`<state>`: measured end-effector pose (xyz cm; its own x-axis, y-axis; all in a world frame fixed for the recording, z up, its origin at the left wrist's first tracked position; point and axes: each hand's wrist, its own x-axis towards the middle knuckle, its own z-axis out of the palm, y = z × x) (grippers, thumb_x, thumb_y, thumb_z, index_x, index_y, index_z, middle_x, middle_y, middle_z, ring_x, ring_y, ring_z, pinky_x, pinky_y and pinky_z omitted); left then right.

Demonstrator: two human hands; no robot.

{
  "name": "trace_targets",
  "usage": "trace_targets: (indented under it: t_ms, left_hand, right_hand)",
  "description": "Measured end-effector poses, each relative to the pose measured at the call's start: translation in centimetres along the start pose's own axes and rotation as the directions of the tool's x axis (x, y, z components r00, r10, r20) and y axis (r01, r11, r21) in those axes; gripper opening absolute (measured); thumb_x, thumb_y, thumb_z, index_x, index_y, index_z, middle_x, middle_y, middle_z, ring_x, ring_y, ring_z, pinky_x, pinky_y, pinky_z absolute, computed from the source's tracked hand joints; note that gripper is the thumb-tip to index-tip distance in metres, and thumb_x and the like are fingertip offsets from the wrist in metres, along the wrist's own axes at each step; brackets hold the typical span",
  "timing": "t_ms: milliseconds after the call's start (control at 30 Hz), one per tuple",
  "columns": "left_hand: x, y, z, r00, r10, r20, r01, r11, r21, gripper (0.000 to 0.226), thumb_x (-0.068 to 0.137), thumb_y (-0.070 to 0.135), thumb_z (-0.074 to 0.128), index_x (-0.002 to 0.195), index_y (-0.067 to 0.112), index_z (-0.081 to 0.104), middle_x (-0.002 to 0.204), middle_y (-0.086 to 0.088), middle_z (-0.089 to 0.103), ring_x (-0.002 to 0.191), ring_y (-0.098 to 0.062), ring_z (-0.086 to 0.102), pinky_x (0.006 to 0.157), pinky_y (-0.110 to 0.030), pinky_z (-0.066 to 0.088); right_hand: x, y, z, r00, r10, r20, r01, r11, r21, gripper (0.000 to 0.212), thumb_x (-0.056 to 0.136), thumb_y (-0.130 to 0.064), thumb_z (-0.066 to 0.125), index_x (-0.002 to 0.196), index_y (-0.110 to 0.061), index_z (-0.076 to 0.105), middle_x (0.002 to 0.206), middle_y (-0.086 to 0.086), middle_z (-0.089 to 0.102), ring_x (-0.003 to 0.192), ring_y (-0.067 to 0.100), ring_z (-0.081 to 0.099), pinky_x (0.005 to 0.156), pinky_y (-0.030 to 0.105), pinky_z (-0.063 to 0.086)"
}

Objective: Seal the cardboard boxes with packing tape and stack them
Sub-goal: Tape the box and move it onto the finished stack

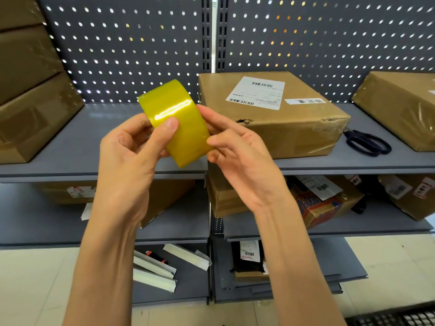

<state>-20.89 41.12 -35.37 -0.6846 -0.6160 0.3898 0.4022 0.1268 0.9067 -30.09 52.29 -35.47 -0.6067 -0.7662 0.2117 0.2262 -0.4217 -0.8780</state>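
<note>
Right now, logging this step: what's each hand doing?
Left hand: grips the yellow tape roll, thumb on its face.
Right hand: fingertips pinch the roll's edge.

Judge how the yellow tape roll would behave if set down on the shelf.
The tape roll is round, so on its edge it would probably roll; flat, it should stay. Its glossy surface looks slippery, though both hands, left hand and right hand, hold it easily, suggesting it's light.

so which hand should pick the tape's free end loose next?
Probably right. The left hand already grips the tape roll, thumb across its face, while the right hand only pinches its edge, so its fingertips are freer.
</note>
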Motion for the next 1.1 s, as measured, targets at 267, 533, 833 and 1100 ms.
trace_targets:
  t_ms: [267,533,833,1100]
  left_hand:
    - [-0.16,-0.17,0.15,1.0,-0.007,0.007,0.007,1.0,0.03,0.014,0.083,0.025,0.067,0.097,0.023,0.068,0.09,0.011,0.073,0.087,-0.006,0.066,0.073,-0.02,0.051]
    - [-0.41,0.22,0.43,1.0,0.001,-0.009,-0.001,0.999,0.042,0.021,0.078,0.026,0.062,0.098,0.022,0.066,0.085,0.014,0.073,0.083,-0.002,0.066,0.069,-0.015,0.05]
    - [-0.41,0.27,0.02,1.0,-0.005,0.014,0.004,0.998,0.058,0.021,0.079,0.028,0.063,0.1,0.023,0.066,0.092,0.013,0.073,0.089,-0.005,0.066,0.074,-0.018,0.052]
    - [-0.06,-0.07,-0.33,1.0,0.004,0.028,-0.006,0.999,0.054,0.016,0.082,0.029,0.069,0.097,0.023,0.07,0.093,0.01,0.073,0.089,-0.007,0.066,0.076,-0.021,0.052]
  right_hand:
    - [0.05,0.63,-0.32,0.998,0.027,-0.057,-0.026,1.0,0.005,0.044,0.086,0.014,0.044,0.105,-0.018,0.067,0.092,-0.008,0.07,0.077,0.003,0.052,0.06,0.016,0.038]
    - [-0.01,0.62,-0.24,0.998,0.022,-0.066,-0.024,0.999,-0.023,0.042,0.086,0.013,0.045,0.104,-0.018,0.068,0.091,-0.008,0.07,0.076,0.001,0.055,0.061,0.017,0.04]
    - [-0.12,0.06,-0.44,0.999,-0.001,-0.034,-0.003,0.995,-0.104,0.038,0.087,0.011,0.049,0.103,-0.018,0.068,0.091,-0.009,0.07,0.076,-0.001,0.061,0.06,0.015,0.046]
    - [-0.02,0.29,-0.26,1.0,0.012,-0.019,-0.013,0.999,-0.034,0.044,0.085,0.017,0.045,0.105,-0.016,0.067,0.092,-0.006,0.07,0.072,-0.001,0.06,0.06,0.014,0.044]
